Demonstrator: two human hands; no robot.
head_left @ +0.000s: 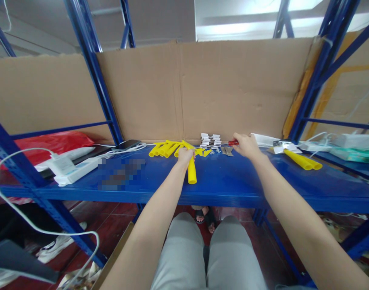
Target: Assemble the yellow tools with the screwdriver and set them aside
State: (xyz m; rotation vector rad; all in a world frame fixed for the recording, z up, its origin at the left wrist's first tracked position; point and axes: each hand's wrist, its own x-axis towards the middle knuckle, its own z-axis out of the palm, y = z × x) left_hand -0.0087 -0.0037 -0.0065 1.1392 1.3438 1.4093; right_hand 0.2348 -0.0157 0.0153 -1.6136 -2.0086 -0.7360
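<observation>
My left hand is closed around a yellow tube-shaped handle, its open round end pointing toward me. In my right hand is a screwdriver with a red grip. Its thin shaft runs left to the upper part of the yellow handle; my fingers hide whether the tip touches it. Several more yellow handles lie just left of my left hand. Between my hands are small yellow pieces, grey flat metal pieces and a stack of white-and-dark blades.
On the right lie two yellow-handled scrapers beside white paper. A white power strip, cables and a dark phone are on the left. Cardboard backs the blue shelf; blue posts stand at both sides.
</observation>
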